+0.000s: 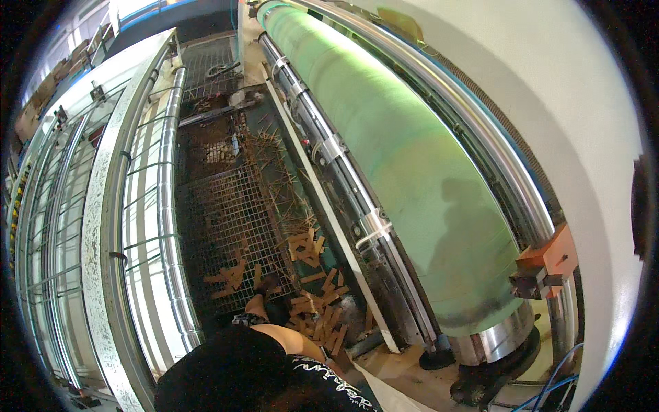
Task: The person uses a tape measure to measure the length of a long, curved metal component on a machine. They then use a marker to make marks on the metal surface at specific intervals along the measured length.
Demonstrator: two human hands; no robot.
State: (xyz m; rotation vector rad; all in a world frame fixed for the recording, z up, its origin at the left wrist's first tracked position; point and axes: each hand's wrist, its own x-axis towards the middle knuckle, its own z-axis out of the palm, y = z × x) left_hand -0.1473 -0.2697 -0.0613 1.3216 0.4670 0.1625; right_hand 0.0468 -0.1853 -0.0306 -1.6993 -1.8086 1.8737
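Neither of my hands can be made out. Low in the view are my dark clothing (220,364) with white lettering and a strip of bare skin (292,336). Just beyond it, a dark shoe (266,284) rests on the metal grating (226,220). To my right lies a long, wide green roller (412,158), with a shadow falling across its near end. Along its left side runs a metal bar (333,147) fitted with several white-looped clamps. Cardboard strips (322,312) are strewn on the floor beside the shoe.
On the left stands a machine frame (103,206) with a polished narrow roller (167,172) and cross straps. An orange block (549,261) sits at the near end of a steel shaft (480,137). A pale rail (329,213) borders the walkway. Blue cables (556,381) hang at lower right.
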